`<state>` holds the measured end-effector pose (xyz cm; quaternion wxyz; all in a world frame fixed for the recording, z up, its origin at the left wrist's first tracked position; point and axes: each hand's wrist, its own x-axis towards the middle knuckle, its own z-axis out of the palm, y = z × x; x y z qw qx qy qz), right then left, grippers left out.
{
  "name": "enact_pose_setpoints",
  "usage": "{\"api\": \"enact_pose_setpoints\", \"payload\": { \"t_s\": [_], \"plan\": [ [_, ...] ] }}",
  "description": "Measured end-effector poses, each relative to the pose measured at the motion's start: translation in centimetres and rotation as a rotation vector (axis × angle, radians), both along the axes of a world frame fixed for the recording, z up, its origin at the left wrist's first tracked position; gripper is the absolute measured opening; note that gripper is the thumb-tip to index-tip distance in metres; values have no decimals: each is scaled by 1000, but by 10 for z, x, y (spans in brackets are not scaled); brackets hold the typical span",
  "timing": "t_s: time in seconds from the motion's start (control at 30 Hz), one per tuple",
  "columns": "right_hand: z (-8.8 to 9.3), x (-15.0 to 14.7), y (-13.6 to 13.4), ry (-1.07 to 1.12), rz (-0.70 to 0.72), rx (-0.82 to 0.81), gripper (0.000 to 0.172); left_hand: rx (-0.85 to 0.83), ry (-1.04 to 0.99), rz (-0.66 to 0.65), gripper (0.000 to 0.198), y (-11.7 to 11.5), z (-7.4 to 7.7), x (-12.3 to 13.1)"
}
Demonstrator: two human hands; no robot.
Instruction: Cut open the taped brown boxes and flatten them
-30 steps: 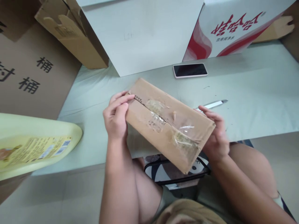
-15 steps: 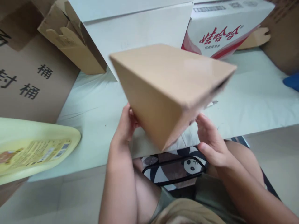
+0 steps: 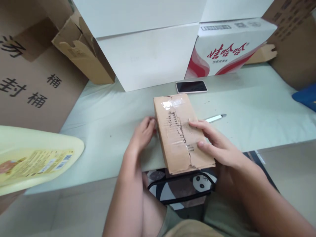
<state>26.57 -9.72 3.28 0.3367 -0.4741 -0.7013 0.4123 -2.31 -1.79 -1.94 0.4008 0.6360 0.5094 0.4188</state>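
Observation:
A brown cardboard box (image 3: 176,131) lies on the pale green cloth surface, its near end reaching over the front edge. Clear tape and a torn, perforated seam run along its upper face. My right hand (image 3: 217,143) grips the box's right side, with thumb and forefinger resting on top and the other fingers hidden. At the left side my left hand (image 3: 143,135) has its fingers curled against the box; its fingertips are partly out of sight. A slim utility knife (image 3: 215,118) lies just beyond my right hand, partly covered. A phone (image 3: 191,87) lies behind the box, screen up.
White cartons (image 3: 148,56) stand along the back, one with red lettering (image 3: 227,51). A large brown carton (image 3: 37,85) and an opened small box (image 3: 86,56) are at the left. A yellow bottle (image 3: 41,158) juts in from the left. A panda-patterned item (image 3: 182,189) sits below the edge.
The cardboard box has come down from mid-air and been turned, so its taped face is up. My right hand has closed onto it. The phone and knife have come into fuller view.

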Motion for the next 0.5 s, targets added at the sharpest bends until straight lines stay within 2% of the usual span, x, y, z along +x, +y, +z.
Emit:
{"api": "enact_pose_setpoints", "payload": {
  "t_s": [0.03,0.1,0.2,0.33,0.5],
  "plan": [
    [-6,0,1,34,15,-1,53,76,-72,82,55,4,-2,3],
    [-14,-2,1,88,55,-11,53,182,-210,138,61,10,-3,9],
    [-17,-9,0,171,105,-61,51,302,-279,62,56,10,3,18],
    [-17,-17,-2,294,105,-125,47,315,-211,-43,35,5,12,22],
    [-19,-19,-4,364,137,-138,40,270,-230,-16,35,1,13,22]
  ]
}}
